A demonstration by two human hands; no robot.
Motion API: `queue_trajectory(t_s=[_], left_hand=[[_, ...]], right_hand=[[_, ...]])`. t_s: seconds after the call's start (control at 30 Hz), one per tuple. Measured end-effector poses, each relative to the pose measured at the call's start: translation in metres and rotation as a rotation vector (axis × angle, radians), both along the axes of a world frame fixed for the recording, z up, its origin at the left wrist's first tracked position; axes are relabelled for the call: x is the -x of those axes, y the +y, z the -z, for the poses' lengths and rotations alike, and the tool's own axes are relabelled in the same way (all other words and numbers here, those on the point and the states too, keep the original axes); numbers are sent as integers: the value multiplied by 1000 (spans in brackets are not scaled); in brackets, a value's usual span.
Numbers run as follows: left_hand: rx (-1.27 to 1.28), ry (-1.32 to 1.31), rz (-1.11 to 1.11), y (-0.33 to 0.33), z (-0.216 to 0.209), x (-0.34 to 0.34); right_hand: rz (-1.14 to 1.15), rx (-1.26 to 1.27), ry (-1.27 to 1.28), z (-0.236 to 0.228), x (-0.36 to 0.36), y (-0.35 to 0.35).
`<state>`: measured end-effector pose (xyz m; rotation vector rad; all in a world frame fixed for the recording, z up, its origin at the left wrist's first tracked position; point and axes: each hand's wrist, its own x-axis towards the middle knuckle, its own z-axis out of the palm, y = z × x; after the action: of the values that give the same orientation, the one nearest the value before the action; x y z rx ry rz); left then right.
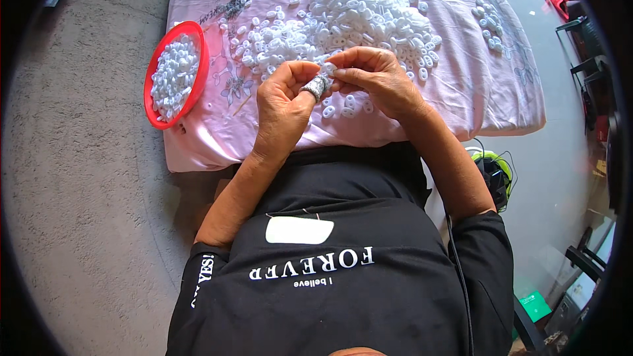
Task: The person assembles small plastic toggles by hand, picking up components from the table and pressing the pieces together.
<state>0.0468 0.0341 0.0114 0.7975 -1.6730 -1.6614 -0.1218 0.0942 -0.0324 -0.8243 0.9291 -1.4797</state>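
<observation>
My left hand and my right hand meet over the near part of the table, fingertips pinched together. Between them is a small white plastic piece, partly hidden by the fingers. A greyish-white wrap goes round my left thumb. Just beyond my hands spreads a large heap of white oval plastic pieces, many showing two holes. A lower heap of the same pieces adjoins it on the left. Several loose oval pieces lie beneath and beside my right hand.
Pink patterned cloth covers the table. At its left edge, a red bowl holds many small white pieces. A small separate group of ovals lies far right. A thin stick rests left of my hands. Dark chairs stand on the right.
</observation>
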Motion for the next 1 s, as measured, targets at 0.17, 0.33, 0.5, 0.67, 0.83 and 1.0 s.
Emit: queue_trajectory(t_s=[0.17, 0.33, 0.5, 0.67, 0.83, 1.0], left_hand=[[71, -36, -8, 0, 2, 0], [45, -18, -14, 0, 2, 1], [64, -52, -8, 1, 1, 1], [89, -44, -10, 0, 3, 1], [124, -55, -8, 0, 3, 1], [61, -35, 4, 1, 2, 1]], right_hand=[[-9, 6, -35, 1, 0, -1], [-4, -1, -34, -1, 0, 0], [-1, 22, -4, 1, -1, 0], [3, 34, 44, -2, -2, 1], [-5, 27, 47, 1, -2, 0], [0, 25, 46, -2, -2, 1]])
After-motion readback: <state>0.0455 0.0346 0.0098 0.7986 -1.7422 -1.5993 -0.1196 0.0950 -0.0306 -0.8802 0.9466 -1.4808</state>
